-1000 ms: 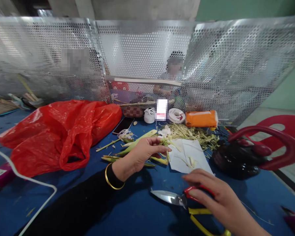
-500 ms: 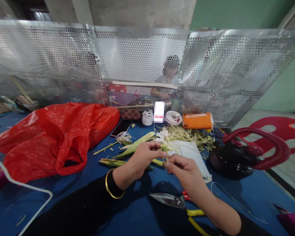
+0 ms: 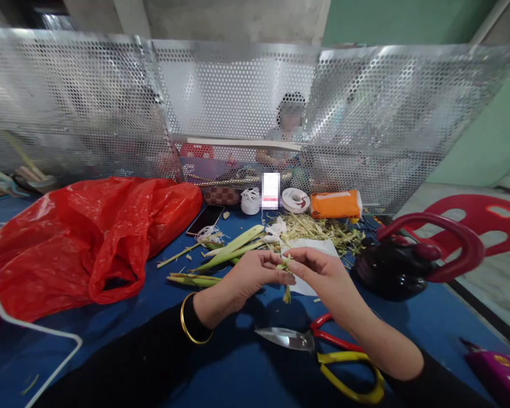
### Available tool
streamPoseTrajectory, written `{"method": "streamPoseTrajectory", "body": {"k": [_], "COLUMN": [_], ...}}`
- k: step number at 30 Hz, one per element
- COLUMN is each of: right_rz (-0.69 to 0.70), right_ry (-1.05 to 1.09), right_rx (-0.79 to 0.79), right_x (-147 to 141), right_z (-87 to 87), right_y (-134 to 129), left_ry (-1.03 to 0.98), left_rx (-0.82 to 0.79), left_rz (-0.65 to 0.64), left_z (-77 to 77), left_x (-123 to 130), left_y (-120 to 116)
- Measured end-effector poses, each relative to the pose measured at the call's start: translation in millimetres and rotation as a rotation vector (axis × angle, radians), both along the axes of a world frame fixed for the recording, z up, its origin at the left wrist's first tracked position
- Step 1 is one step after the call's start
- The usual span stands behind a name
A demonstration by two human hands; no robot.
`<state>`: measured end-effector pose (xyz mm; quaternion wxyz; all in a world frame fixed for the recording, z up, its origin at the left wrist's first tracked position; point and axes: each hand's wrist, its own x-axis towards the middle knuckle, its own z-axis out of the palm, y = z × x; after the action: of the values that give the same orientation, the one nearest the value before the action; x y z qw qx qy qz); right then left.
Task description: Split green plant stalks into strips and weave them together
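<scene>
My left hand (image 3: 258, 271) pinches a small piece of pale green leaf strip (image 3: 286, 264), whose loose end hangs below the fingers. From the other side, the fingertips of my right hand (image 3: 323, 275) close on the same strip. Its exact shape is partly hidden by the fingers. Long green husk-like leaves (image 3: 233, 247) lie just beyond my left hand. Under and behind my right hand is a white sheet (image 3: 308, 288). Scissors (image 3: 295, 340) with one red and one yellow handle rest on the blue table (image 3: 229, 368), below both hands.
A red plastic bag (image 3: 123, 226) covers the left side, beside a phone (image 3: 205, 220). Dry shredded strips (image 3: 323, 232) lie behind the sheet, near a tape roll (image 3: 296, 200) and an orange pack (image 3: 336, 204). A dark kettle (image 3: 389, 272) stands right. Perforated metal panels (image 3: 238, 90) screen off another person.
My right hand has moved up and turned, bringing its fingertips against my left fingers. The strip's end now hangs downward. The view has shifted slightly, and more of the scissors' handles shows.
</scene>
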<state>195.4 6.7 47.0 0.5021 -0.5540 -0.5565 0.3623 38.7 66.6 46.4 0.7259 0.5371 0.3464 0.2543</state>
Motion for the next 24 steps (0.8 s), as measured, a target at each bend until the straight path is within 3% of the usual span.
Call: {"method": "streamPoseTrajectory", "body": {"k": [7, 10, 15, 20, 24], "right_rz": [-0.095, -0.059, 0.005, 0.027, 0.068], "right_ry": [0.21, 0.248, 0.268, 0.256, 0.252], "right_rx": [-0.036, -0.046, -0.044, -0.072, -0.104], "right_x": [-6.2, -5.7, -1.7, 2.8, 5.3], "right_z": [-4.8, -6.0, -9.3, -6.5, -8.0], "right_y": [2.6, 2.4, 5.4, 7.7, 8.8], "left_ry": [0.054, 0.082, -0.008, 0.048, 0.07], "left_rx": [0.082, 0.114, -0.032, 0.055, 0.071], "left_rz": [0.006, 0.025, -0.063, 0.027, 0.013], "left_z": [-4.5, -4.5, -7.8, -5.9, -3.5], "left_x": [2.1, 2.2, 2.8, 3.7, 3.3], "left_y": [-5.5, -6.7, -6.0, -7.2, -7.4]}}
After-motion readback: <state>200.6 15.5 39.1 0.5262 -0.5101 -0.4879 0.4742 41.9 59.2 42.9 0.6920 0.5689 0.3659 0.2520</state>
